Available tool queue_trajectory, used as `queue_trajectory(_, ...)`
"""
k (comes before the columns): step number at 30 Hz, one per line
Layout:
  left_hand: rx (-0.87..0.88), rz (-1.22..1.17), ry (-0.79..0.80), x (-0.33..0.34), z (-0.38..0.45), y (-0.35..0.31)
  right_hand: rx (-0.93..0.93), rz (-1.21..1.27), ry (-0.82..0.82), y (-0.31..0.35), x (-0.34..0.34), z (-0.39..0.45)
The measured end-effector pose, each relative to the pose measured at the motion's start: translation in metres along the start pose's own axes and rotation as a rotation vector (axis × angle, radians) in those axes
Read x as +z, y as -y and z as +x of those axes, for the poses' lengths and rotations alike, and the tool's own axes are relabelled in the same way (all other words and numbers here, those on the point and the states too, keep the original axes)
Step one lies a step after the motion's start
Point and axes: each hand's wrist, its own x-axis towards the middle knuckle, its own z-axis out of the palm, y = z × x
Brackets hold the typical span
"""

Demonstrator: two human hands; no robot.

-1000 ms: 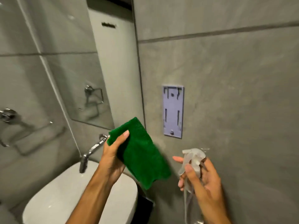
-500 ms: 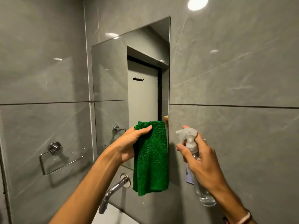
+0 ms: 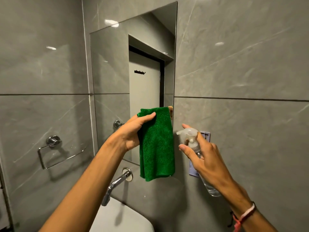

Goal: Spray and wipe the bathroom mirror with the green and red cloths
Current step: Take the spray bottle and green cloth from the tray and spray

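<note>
left hand (image 3: 132, 133) pinches green cloth (image 3: 157, 144); right hand (image 3: 205, 159) grips spray bottle (image 3: 192, 139)

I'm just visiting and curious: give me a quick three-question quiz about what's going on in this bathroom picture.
1. True or false: the left hand holds a green cloth.
2. What does the right hand hold? A) a sponge B) a clear spray bottle C) a red cloth
3. Fill in: the bottle's nozzle points toward the ____ on the wall.

Key: 1 true; 2 B; 3 mirror. No red cloth is in view, and the tap below the mirror is untouched.
</note>
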Motion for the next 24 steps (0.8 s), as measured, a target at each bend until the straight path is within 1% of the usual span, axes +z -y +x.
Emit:
queue_trajectory(2,-0.003,-0.013,0.007,0.002,0.001,0.004,-0.010,-0.053,0.025,-0.004,0.001,-0.009)
queue_trajectory(6,-0.023,-0.052,0.026,0.007,0.001,0.012,0.023,0.002,0.037,-0.011,0.002,-0.026)
queue_trajectory(9,-0.046,-0.068,0.024,0.012,0.002,0.023,0.019,-0.098,0.072,-0.015,0.003,-0.040)
queue_trajectory(13,-0.069,-0.091,0.033,0.017,0.002,0.038,0.068,-0.106,0.074,-0.023,0.004,-0.060)
queue_trajectory(15,-0.092,-0.102,0.029,0.020,0.001,0.050,0.069,-0.169,0.095,-0.028,0.004,-0.074)
queue_trajectory(17,-0.124,-0.110,0.028,0.023,0.000,0.063,0.113,-0.168,0.121,-0.035,0.006,-0.092)
queue_trajectory(19,-0.155,-0.123,0.022,0.025,-0.002,0.076,0.205,-0.073,0.150,-0.045,0.006,-0.114)
queue_trajectory(22,-0.178,-0.146,0.017,0.027,-0.009,0.098,0.420,0.186,0.134,-0.063,0.004,-0.149)
queue_trajectory(24,-0.195,-0.167,0.015,0.028,-0.014,0.117,0.550,0.306,0.149,-0.079,0.004,-0.176)
